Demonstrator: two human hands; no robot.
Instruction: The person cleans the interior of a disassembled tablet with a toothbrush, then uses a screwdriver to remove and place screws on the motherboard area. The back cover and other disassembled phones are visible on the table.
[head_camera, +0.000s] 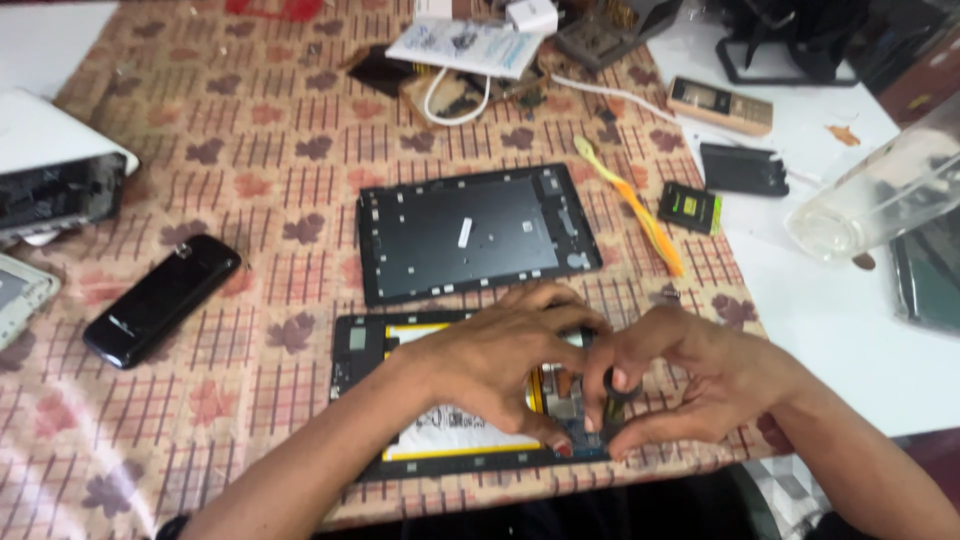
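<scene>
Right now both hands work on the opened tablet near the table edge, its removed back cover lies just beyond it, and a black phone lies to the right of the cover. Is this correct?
Not quite. In the head view the black phone lies to the left of the back cover, not the right. Both hands, left and right, are indeed on the opened tablet.

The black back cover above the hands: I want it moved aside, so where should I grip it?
Judging by its pose, pinch the back cover at its long near edge, reaching from the front: it lies flat, thin and apart from the opened tablet.
</scene>
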